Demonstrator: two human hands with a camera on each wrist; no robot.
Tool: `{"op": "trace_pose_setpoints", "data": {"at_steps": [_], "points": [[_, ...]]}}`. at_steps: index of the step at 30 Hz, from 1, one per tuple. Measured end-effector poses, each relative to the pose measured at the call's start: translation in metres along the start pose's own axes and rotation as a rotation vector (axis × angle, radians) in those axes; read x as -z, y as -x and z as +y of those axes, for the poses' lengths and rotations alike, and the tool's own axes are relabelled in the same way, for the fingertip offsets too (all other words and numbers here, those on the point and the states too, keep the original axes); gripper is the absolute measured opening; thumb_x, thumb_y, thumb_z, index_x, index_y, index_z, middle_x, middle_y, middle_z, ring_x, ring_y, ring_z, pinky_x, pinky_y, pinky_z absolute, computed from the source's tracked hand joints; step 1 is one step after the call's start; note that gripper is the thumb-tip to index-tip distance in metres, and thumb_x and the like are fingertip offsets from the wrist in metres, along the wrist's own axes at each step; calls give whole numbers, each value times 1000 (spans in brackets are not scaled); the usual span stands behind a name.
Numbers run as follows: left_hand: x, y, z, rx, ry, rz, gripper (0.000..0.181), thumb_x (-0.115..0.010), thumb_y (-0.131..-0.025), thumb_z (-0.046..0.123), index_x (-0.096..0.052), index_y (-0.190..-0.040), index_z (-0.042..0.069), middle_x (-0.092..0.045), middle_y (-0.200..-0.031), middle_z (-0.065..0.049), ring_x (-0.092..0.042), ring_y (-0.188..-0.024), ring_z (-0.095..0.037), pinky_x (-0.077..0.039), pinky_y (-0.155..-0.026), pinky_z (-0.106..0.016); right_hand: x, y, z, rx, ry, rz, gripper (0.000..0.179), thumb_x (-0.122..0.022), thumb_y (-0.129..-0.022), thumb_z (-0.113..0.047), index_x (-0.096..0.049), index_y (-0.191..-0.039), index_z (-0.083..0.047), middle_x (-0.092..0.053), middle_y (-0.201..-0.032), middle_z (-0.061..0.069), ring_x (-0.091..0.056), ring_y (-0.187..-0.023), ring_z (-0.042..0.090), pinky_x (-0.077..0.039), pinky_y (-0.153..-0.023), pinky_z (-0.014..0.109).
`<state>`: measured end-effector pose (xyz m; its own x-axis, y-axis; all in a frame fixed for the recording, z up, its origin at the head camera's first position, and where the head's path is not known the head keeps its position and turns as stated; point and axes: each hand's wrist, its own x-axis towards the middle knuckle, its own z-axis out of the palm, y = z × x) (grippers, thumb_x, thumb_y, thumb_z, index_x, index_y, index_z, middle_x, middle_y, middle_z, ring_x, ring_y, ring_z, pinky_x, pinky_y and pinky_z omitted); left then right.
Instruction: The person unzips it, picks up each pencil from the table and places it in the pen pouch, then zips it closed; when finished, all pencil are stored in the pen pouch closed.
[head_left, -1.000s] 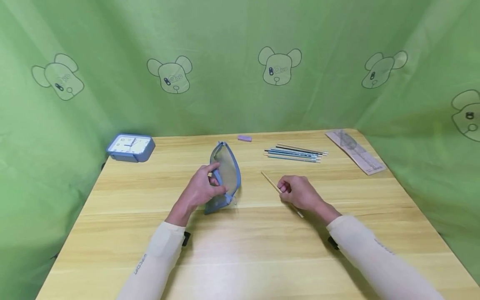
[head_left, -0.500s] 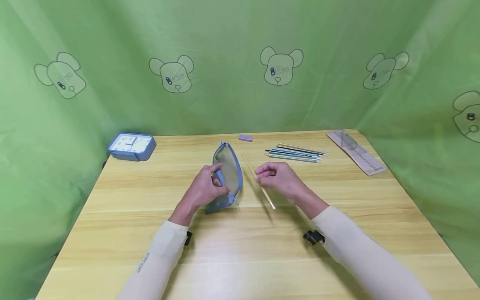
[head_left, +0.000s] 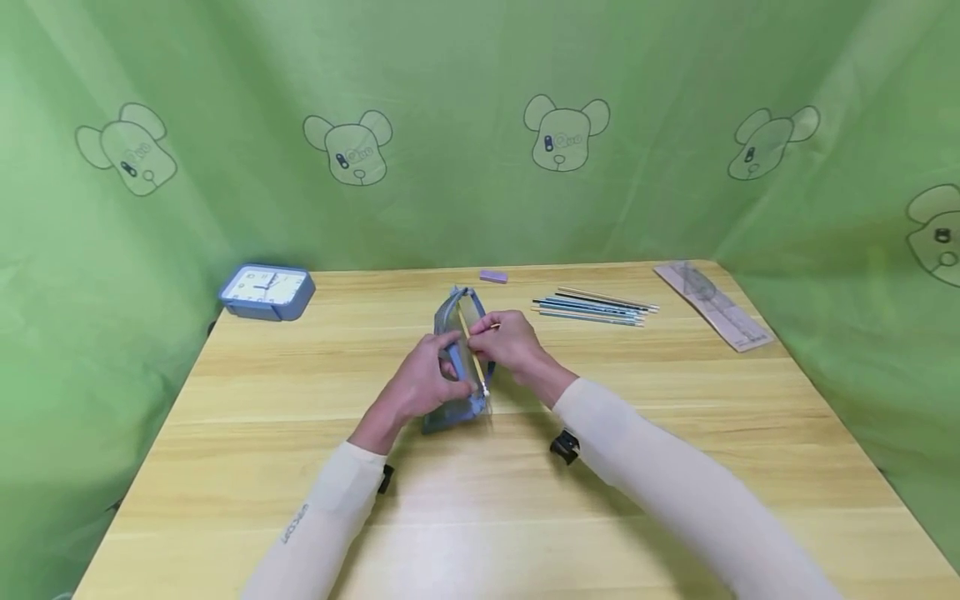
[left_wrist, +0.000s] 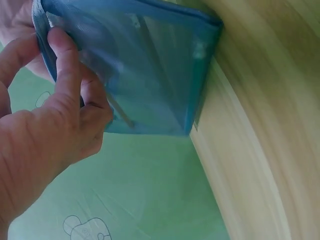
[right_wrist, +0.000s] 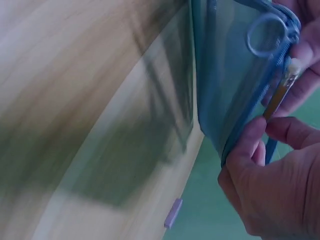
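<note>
A blue mesh zipper pouch stands at the middle of the table, its zipper mouth spread. My left hand grips the pouch by one edge of that mouth, thumb and fingers either side. With my right hand I pinch a yellowish pencil lengthwise at the opening, its white eraser end toward me. The eraser end lies near the zipper's ring pull in the right wrist view. Through the mesh pouch wall in the left wrist view, thin stick shapes show.
Several pencils lie in a loose row right of the pouch. A purple eraser sits at the back edge, a blue clock at back left. A ruler set in a clear packet lies at back right. Green curtain surrounds the table.
My right hand has carried the pencil leftward from the open table to the pouch mouth. My left hand has kept its grip while the pouch has turned and shifted slightly right.
</note>
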<state>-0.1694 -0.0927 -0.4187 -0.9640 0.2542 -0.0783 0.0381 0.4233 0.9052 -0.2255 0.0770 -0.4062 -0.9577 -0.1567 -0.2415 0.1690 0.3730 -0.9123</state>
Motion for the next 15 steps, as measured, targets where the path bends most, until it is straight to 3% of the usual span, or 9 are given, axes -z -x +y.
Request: {"op": "trace_pose_setpoints", "data": {"at_steps": [6, 11, 15], "points": [[1, -2, -1, 20, 18, 13, 91, -87, -85, 7, -40, -162, -3, -52, -138, -23, -65, -108, -27, -63, -86, -33, -13, -4, -2, 2, 166, 92, 5, -80, -92, -10, -76, -90, -7, -73, -86, 4, -65, -76, 15, -55, -65, 23], [0, -4, -2, 37, 116, 39, 92, -86, -86, 5, -37, -163, -5, -66, -121, -23, -70, -98, -23, -61, -81, -30, -20, -5, -2, 22, 205, 156, 7, -81, -90, -11, -77, -85, -11, -75, -85, 4, -66, -78, 17, -50, -62, 21], [-2, -3, -1, 55, 207, 95, 91, -85, -87, 1, -36, -164, -3, -65, -124, -24, -71, -91, -18, -58, -76, -26, -23, -5, 3, 39, 237, 182, 7, -80, -89, -9, -76, -84, -12, -78, -86, 5, -67, -76, 16, -51, -62, 21]]}}
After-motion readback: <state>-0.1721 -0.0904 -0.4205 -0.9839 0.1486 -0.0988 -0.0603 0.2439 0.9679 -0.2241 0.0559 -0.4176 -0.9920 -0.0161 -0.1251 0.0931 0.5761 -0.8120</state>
